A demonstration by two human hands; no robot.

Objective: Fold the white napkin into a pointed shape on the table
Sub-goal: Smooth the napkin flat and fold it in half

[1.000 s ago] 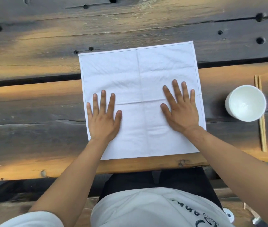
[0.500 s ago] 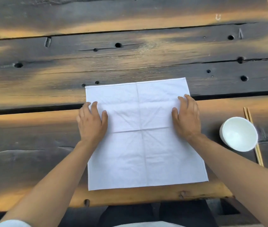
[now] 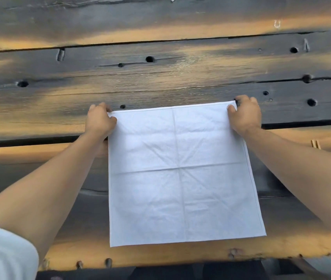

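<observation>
white napkin (image 3: pixel 180 174) flat, unfolded, center frame on wooden counter (image 3: pixel 160 77) | left hand (image 3: pixel 100 121) fingers pinch its upper-left corner | right hand (image 3: pixel 244 114) fingers pinch its upper-right corner

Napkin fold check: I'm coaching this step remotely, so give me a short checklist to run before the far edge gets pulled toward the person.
1. Napkin spread open in one layer on the table: ok, old crease lines only.
2. Left hand pinching the far left corner: ok.
3. Right hand pinching the far right corner: ok.
4. Near edge fully on the table: ok, it lies just inside the table's front edge.
5. Napkin surface free of objects: ok; the chopsticks lie off to the right, apart from it.
6. Far corners lifted off the wood: cannot tell.
</observation>
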